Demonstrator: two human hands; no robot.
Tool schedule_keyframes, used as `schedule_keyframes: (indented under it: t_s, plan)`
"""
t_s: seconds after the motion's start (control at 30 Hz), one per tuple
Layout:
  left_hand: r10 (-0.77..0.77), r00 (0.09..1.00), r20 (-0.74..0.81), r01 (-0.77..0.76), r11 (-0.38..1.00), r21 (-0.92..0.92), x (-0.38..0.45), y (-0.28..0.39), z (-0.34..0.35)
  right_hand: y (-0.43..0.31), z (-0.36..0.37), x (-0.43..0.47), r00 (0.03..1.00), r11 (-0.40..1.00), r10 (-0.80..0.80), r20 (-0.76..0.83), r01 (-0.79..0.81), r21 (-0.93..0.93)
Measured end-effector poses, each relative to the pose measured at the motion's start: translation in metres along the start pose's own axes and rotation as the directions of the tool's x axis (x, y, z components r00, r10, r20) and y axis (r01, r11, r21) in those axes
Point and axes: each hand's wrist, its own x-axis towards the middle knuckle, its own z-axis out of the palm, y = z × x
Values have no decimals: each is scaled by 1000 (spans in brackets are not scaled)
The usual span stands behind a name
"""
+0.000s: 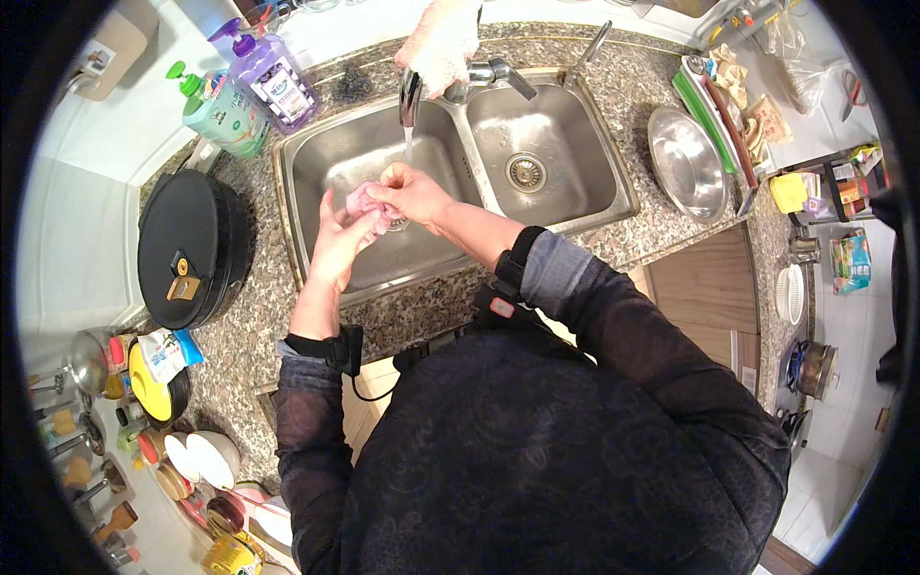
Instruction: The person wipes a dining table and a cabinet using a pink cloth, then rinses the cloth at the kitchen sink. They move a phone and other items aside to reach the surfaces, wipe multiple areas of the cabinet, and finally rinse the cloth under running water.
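Over the left basin of a steel double sink (374, 269), my left hand (342, 233) and my right hand (413, 194) both hold a bunched pink cloth (364, 203). My left thumb and fingers grip its lower left part, while my right fingers pinch its upper right side. Just above the hands, water runs from the chrome faucet (410, 100). A pale pink and white cloth (442, 47) hangs over the faucet's body. The cloth between my hands partly hides the basin's drain.
Left of the sink stand a purple pump bottle (277, 86), a green pump bottle (226, 115) and a round black appliance (190, 251). A steel bowl (688, 165) lies on the granite counter at the right. White bowls (213, 458) sit at the lower left.
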Motion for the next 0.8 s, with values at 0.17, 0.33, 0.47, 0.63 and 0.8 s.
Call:
schedule_keyframes:
  t_s: [0.17,0.33,0.47,0.63,0.8]
  plan:
    - [-7,999,-45,6,1000,-29,-9,-9,-19,-14,-3,1,975,985,-172,-140,167,-50]
    - [-68,994,81,53,984,168,-24,21,-45,-30,-4,-8,975,992,-122,-185,112,-65]
    - [-22,991,133,-23,944,330,-33,57,-56,-44,-3,-14,987,993,-118,-110,115,-32]
    - [-42,995,88,26,985,170,-39,91,-50,-66,1,-24,998,999,-45,47,45,1]
    - [212,971,111,-181,954,-240,-29,111,-31,-70,39,-27,970,966,154,188,-188,179]
